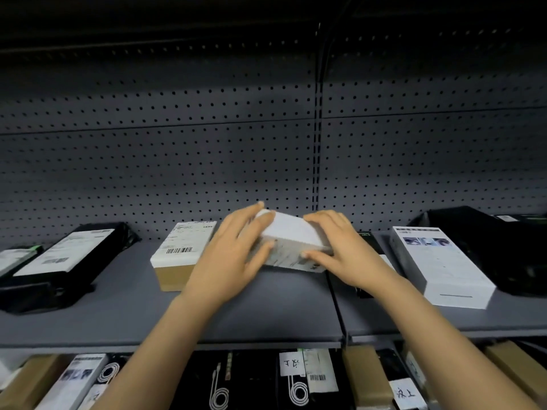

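Your left hand (pixel 233 255) and right hand (pixel 340 247) both grip the box (pixel 291 235) ends, so just ease it down flat on the shelf (pixel 266 315).

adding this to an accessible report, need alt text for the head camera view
A person's left hand and right hand grip a small white box from either side, tilted over a grey shelf. A labelled brown carton lies to its left and a larger white box to its right, pegboard behind.

- Two hands (pixel 225 261) (pixel 349 253).
- Upper shelf (pixel 266 315): two white boxes, held white box (pixel 291 232) and right white box (pixel 438 261).
- One brown carton (pixel 174 276) there.
- Three black parcels (pixel 88 261) (pixel 17 258) (pixel 503 255) there.
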The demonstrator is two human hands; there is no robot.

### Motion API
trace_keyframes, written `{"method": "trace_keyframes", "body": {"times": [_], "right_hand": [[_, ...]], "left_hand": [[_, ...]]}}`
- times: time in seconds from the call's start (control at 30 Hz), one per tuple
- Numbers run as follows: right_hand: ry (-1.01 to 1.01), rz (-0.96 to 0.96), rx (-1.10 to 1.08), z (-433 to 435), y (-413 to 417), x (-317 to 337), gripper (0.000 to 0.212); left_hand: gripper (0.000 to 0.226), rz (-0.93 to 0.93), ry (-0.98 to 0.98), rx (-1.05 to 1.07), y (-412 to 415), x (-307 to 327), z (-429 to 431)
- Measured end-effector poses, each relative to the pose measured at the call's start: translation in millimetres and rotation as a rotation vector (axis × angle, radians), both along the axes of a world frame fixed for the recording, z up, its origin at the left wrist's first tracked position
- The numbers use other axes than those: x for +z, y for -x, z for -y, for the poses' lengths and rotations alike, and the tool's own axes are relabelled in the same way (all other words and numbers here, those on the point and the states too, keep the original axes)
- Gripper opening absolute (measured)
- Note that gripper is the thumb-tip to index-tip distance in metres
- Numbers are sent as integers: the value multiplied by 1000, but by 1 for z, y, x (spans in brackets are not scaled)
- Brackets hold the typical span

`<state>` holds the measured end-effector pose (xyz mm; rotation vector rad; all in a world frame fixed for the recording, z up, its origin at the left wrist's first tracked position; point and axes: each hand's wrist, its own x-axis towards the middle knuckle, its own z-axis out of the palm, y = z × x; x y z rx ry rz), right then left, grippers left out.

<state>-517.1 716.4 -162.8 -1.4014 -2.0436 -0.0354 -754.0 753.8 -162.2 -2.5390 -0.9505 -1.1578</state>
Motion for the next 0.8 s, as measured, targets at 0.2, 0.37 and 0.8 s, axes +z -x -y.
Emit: {"method": "trace_keyframes", "body": {"times": [0.2,0.37,0.8], "right_hand": [[163,-750,-128,-1,-4,-9,42],[353,-1298,-69,0,-11,-14,38],[314,-1403,-25,20,-33,-5,36]], "left_hand": [[41,29,-54,189,-10,-5,6],[39,-87,-111,286,-25,-25,10],[35,-147,-39,291,-54,-19,26]]}}
